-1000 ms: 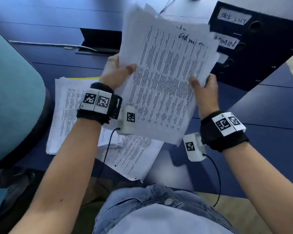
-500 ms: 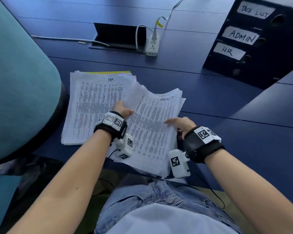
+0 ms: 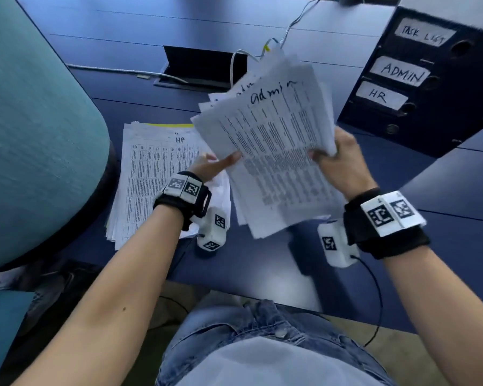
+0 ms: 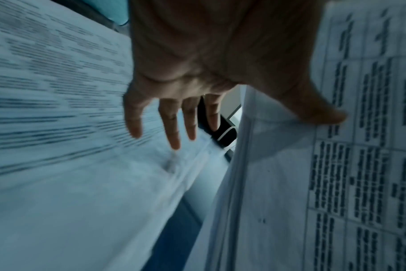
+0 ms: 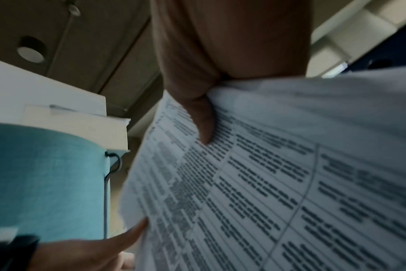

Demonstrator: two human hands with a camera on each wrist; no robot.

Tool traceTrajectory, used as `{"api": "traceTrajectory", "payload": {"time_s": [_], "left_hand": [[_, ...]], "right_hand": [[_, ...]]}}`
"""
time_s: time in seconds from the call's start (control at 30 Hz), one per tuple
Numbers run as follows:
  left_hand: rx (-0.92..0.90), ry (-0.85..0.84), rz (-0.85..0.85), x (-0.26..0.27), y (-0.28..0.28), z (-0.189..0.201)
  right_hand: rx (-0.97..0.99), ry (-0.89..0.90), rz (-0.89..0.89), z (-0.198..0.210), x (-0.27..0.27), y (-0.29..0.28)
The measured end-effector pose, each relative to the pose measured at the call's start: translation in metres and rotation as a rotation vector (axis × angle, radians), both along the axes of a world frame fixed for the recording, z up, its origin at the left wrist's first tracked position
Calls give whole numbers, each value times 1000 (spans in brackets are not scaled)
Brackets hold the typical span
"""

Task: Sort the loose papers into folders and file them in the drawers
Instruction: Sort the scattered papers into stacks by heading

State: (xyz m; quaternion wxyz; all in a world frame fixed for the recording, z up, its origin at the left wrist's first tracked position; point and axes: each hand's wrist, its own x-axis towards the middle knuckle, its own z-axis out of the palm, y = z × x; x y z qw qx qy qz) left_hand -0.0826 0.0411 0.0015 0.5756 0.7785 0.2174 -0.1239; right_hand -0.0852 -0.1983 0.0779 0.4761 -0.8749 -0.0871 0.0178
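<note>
My right hand [image 3: 343, 162] clamps the admin stack [image 3: 273, 151] above the desk's [image 3: 444, 246] near edge; my left hand [image 3: 215, 167], fingers spread, seems to just steady it. Sorting step: next, the ADMIN drawer [image 3: 402, 72] needs opening, 1 hand freed.

The person is wearing a black strap [image 3: 182, 202] around the left wrist and a wider black strap [image 3: 388, 240] around the right wrist, each carrying a white block [image 3: 392, 214] printed with square black-and-white codes. A small white camera box [image 3: 213, 232] marked with the same kind of codes is hanging under the left wrist, and another white box [image 3: 335, 246] is sitting under the right wrist with a thin black cable [image 3: 375, 302] trailing from it. The arms are showing bare to the picture's edge, and the person is wearing blue denim jeans [image 3: 234, 327] with a metal button [image 3: 281, 334] under a pale light-blue top [image 3: 276, 363].
</note>
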Motion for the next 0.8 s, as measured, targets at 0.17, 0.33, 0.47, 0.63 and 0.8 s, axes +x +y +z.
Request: {"api": "traceTrajectory", "payload": {"time_s": [0.17, 0.33, 0.47, 0.63, 0.8], "left_hand": [[-471, -521, 105, 16, -24, 53], [-736, -784, 103, 21, -41, 94], [-637, -693, 113, 12, -47, 84], [-366, -477, 8, 6, -64, 44], [-180, -433, 103, 12, -70, 40]], "right_hand": [[232, -157, -14, 35, 10, -19], [629, -251, -214, 26, 8, -25], [724, -246, -295, 3, 5, -25], [721, -140, -352, -29, 4, -27], [578, -165, -401, -40, 9, -23]]}}
